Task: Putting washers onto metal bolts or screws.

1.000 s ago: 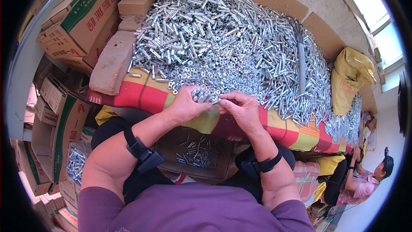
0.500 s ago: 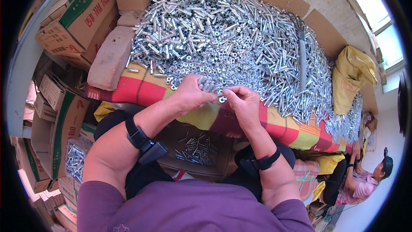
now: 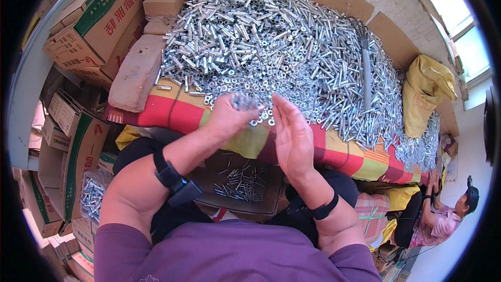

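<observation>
My left hand (image 3: 232,117) is closed around a small bunch of silvery metal parts (image 3: 243,102); motion blur hides their exact kind. To its right my right hand (image 3: 293,136) is held up with the fingers stretched out, palm turned toward the left hand, nothing in it. Both hands are over the near edge of a big heap of metal pieces. Flat washers and nuts (image 3: 271,83) lie just beyond them, metal sleeves (image 3: 224,26) are piled at the far left, and bolts (image 3: 342,83) at the right. A few washers (image 3: 254,122) lie by my left hand's fingertips.
A checked cloth (image 3: 339,151) covers the near edge. A brick-like block (image 3: 136,70) and cardboard boxes (image 3: 104,26) stand left. A grey bar (image 3: 367,78) and yellow sack (image 3: 425,91) lie right. Below is a carton of bolts (image 3: 242,183). A person (image 3: 438,219) works at far right.
My right hand has come away from the left hand's fingertips, going from a pinch to stretched-out fingers. My left hand still holds the bunch, now tilted and blurred.
</observation>
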`<state>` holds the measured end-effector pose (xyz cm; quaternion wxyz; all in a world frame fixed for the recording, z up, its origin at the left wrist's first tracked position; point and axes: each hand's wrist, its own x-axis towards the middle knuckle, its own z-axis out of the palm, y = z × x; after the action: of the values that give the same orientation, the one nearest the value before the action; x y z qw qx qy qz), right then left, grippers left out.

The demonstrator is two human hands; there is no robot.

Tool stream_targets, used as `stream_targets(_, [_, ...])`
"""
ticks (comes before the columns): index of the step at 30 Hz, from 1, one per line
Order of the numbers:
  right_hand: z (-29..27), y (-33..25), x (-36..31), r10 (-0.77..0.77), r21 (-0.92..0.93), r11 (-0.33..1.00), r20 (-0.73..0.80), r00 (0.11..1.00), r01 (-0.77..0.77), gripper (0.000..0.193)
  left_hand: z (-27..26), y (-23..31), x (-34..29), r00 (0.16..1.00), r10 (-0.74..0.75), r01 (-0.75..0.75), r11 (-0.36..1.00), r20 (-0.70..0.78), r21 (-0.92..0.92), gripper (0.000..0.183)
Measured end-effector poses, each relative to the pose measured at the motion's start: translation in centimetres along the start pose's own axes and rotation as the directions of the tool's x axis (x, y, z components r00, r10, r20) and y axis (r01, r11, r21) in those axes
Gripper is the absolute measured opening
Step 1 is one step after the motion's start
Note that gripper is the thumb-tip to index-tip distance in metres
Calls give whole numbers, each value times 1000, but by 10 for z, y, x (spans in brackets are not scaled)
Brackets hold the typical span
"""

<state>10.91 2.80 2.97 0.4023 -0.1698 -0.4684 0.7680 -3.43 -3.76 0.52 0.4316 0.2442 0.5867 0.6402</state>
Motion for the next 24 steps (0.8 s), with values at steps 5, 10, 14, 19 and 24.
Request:
stream_targets(5, [-36, 0, 24, -234, -848, 439, 210, 949, 296, 8, -26, 6, -7, 923, -255, 175, 946, 289, 274, 17])
stream_targets(10, [-45, 10, 34, -77, -928, -57, 371, 925, 368, 8, -23, -1, -12, 788, -441, 408, 897, 429, 172, 17])
stream_targets(14, [-48, 9, 35, -58, -938, -119, 334, 941, 325, 8, -19, 9, -4, 797, -473, 529, 847, 376, -56, 23])
stream_targets(19, [-46, -4, 33, -50, -931, -101, 356, 933, 350, 4, -16, 8, -4, 845, -466, 465, 882, 262, 69, 19])
stream_targets(24, [-52, -2, 30, 110, -903, -122, 401, 910, 413, 4, -14, 6, -1, 864, -433, 446, 895, 257, 12, 18])
